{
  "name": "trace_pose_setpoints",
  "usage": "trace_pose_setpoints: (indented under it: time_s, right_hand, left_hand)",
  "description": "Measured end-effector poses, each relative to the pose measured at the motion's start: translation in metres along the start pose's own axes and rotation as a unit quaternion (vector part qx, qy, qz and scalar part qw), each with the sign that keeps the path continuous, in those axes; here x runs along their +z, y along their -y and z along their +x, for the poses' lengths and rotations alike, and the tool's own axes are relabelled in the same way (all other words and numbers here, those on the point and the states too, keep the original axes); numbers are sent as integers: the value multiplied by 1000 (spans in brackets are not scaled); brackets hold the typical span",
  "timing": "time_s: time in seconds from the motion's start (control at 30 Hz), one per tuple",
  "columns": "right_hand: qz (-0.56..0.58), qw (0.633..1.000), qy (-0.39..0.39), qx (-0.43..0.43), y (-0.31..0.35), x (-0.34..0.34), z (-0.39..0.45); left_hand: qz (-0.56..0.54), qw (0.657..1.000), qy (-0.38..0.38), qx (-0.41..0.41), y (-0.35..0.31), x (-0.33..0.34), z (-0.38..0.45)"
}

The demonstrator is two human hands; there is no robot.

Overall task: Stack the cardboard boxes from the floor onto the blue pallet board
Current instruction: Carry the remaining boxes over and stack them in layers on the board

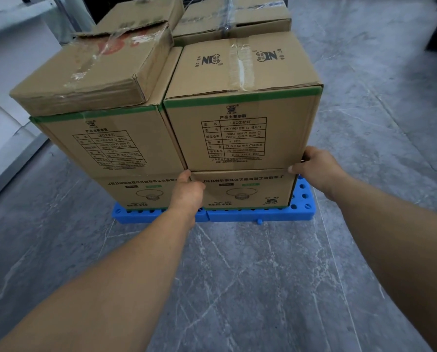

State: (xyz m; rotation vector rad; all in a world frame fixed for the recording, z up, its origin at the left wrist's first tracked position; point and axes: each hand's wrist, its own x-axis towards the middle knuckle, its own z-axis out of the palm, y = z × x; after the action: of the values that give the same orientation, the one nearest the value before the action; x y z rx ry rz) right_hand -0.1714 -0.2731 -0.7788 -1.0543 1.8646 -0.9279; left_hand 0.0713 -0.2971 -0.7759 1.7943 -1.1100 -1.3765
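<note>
A blue pallet board (pixel 258 215) lies on the grey floor and carries several stacked cardboard boxes. The front right upper box (pixel 240 102), with a green stripe and a printed table, sits on a lower box (pixel 245 189). My left hand (pixel 187 191) grips its bottom left corner, at the seam between the two boxes. My right hand (pixel 316 168) grips its bottom right corner, thumb on the front face. To the left stands a matching box (pixel 110 141) with a smaller taped box (pixel 93 69) on top.
More taped boxes (pixel 227 19) fill the back of the pallet. A white wall or panel (pixel 11 80) runs along the left. Grey marbled floor (pixel 237 288) stretches in front and to the right of the pallet.
</note>
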Motion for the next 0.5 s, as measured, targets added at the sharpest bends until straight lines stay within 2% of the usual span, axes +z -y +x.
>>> trace_pose_setpoints:
  time_s: [0.1,0.17,0.27,0.33,0.37,0.4,0.5]
  right_hand:
    - [-29,999,-15,9,0,3,0]
    - [-98,993,-26,52,0,4,-6]
    - [-284,951,46,112,-4,12,-24]
    - [-335,933,89,97,-6,23,-33]
    - [-333,935,88,80,-5,28,-35]
    - [-311,946,65,68,-2,32,-36]
    - [-235,968,-66,51,9,32,-32]
  left_hand:
    - [2,1000,-1,10,2,-2,-2]
    - [6,1000,-9,21,3,-2,-5]
    - [39,998,-5,40,11,-4,-11]
    - [72,996,8,49,18,-5,-16]
    - [78,996,12,51,21,-6,-17]
    - [82,995,11,56,23,-6,-17]
    - [93,991,-13,90,23,-9,-17]
